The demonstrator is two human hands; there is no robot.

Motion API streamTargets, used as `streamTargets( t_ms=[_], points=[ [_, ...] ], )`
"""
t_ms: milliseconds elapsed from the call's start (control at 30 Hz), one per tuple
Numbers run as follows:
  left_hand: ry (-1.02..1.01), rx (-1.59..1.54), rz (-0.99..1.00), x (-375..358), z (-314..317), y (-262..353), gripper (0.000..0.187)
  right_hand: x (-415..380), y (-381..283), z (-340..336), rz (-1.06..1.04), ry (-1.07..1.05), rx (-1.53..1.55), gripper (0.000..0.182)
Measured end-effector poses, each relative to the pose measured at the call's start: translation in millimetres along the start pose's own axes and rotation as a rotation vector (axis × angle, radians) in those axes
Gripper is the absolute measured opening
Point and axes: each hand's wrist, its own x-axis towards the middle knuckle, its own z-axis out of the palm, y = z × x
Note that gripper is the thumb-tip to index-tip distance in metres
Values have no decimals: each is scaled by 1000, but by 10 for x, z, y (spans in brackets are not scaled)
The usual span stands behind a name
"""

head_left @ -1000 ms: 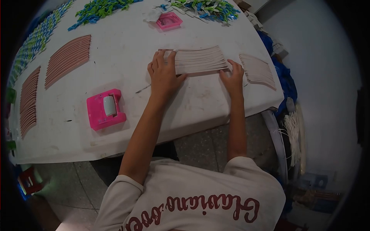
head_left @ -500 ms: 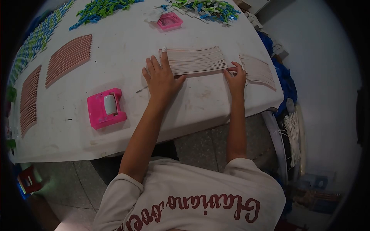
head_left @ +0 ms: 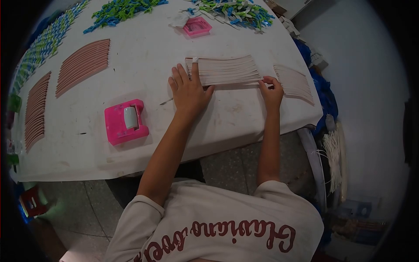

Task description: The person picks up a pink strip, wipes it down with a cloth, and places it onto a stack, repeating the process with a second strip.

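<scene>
A row of thin pale strips (head_left: 227,70) lies side by side on the white-covered table in front of me. My left hand (head_left: 188,94) rests at the left end of the row with its fingers spread. Its index finger, wrapped in white at the tip, presses on the strips. At the right end, my right hand (head_left: 271,92) has thumb and fingers pinched together on the end of the nearest strip. Just right of that hand is a second, smaller group of pale strips (head_left: 293,82).
A pink tape dispenser (head_left: 118,126) with a white roll stands left of my forearm. Two groups of reddish-brown strips (head_left: 83,65) lie farther left. At the back are a pink tray (head_left: 197,27) and piles of blue, green and white pieces (head_left: 124,13).
My right hand's fingers have curled in closer at the strip's end. My left hand stays on the row's left end. The whole view has shifted slightly.
</scene>
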Motion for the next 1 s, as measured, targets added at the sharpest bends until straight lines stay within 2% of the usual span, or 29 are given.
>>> streamTargets(
  t_ms=[167, 233, 367, 433, 500, 633, 1000],
  points=[
    [-44, 13, 0, 1, -21, 10, 85, -6, -27, -1, -65, 27, -69, 21],
    [39, -33, 16, -6, 17, -1, 83, -5, -51, -9, -77, 26, -84, 20],
    [34, -20, 14, 3, 2, 12, 82, -5, -52, -17, -92, 8, -98, 20],
    [-47, 22, 4, 9, -26, 23, 82, -10, -66, -18, -77, 6, -110, 20],
    [-44, 17, 12, 4, -27, 20, 81, -17, -87, -27, -59, 7, -124, 19],
    [26, -11, 42, 2, 17, 6, 80, -28, -77, -36, -54, -41, -96, 19],
    [-10, -43, 31, 19, -22, 26, 81, -34, -124, -47, -72, -85, -5, 15]
  ],
)
